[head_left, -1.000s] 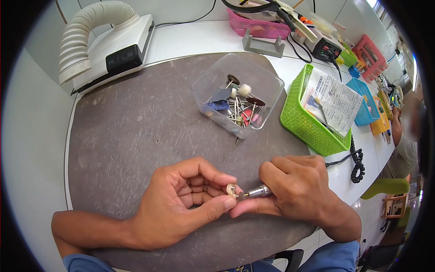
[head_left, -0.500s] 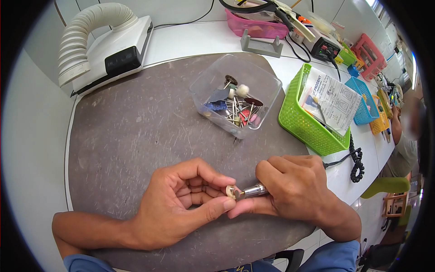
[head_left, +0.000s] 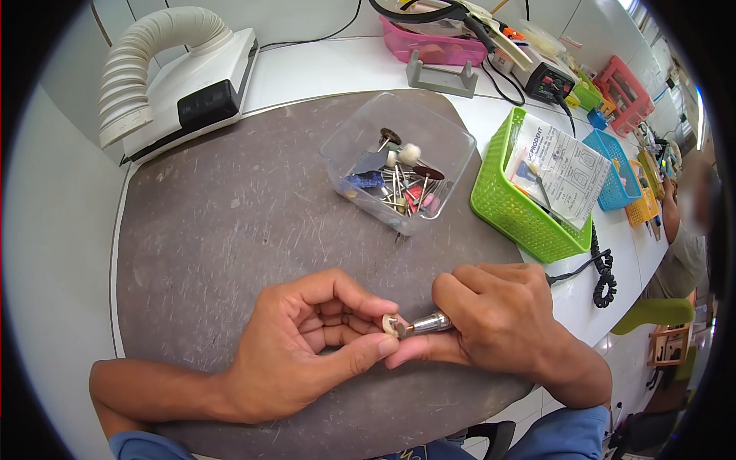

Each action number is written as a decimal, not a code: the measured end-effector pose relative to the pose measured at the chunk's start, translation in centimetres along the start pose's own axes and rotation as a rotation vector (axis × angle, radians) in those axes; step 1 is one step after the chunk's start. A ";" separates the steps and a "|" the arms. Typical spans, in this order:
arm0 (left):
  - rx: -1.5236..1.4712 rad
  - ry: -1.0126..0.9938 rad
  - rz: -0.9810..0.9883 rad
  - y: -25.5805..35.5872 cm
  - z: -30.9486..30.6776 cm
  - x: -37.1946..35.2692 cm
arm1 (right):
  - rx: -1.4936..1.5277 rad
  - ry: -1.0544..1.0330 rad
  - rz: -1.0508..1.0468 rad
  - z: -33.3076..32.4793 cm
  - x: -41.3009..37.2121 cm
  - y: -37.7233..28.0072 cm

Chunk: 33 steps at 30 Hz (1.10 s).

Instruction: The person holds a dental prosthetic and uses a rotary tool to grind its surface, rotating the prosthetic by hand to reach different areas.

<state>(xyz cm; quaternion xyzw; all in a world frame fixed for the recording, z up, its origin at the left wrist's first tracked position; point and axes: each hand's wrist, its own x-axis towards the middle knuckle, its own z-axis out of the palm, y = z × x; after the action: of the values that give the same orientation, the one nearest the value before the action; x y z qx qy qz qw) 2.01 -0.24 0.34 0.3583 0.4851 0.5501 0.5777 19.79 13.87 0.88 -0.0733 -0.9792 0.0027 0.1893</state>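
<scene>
My left hand [head_left: 307, 349] pinches a small cream-coloured piece with a metallic part [head_left: 389, 323] between thumb and fingertips. It looks like a dental piece, but is too small to make out fully. My right hand [head_left: 502, 318] is wrapped round a silver rotary handpiece [head_left: 432, 322], whose tip points left. At that tip a small greyish disc [head_left: 401, 329] sits at the piece, seemingly touching it. The right thumb reaches under the handpiece towards the left thumb. Most of the handpiece's body is hidden in the right hand.
Beyond my hands, a clear plastic box [head_left: 360, 201] holds several burs and polishing tips. Right of it stands a green basket [head_left: 529, 222] with a printed paper slip [head_left: 560, 172]. A coiled black cord [head_left: 604, 280] lies nearby. A white hose unit [head_left: 192, 92] stands back left. Another person [head_left: 682, 253] sits far right.
</scene>
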 end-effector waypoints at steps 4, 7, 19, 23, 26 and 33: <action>-0.002 0.004 0.007 0.0 0.1 0.0 | -0.003 -0.008 0.000 0.0 0.1 -0.1; -0.015 0.002 0.011 0.0 0.1 0.0 | 0.004 -0.011 0.011 0.0 0.0 0.0; -0.009 0.004 0.010 0.0 0.1 0.0 | 0.014 -0.017 0.010 -0.2 0.0 0.0; 0.008 0.007 0.009 0.0 0.1 0.0 | 0.008 -0.014 0.019 -0.1 0.0 0.1; -0.001 0.004 0.011 -0.1 0.0 0.0 | 0.009 -0.010 0.016 -0.1 0.1 0.0; -0.008 0.000 0.009 -0.1 0.0 0.1 | 0.009 -0.008 0.007 -0.2 0.1 0.0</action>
<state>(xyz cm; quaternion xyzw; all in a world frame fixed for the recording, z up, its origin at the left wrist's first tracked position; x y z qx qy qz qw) 2.07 -0.19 0.27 0.3580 0.4815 0.5546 0.5766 19.79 13.84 1.10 -0.0758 -0.9797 0.0080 0.1855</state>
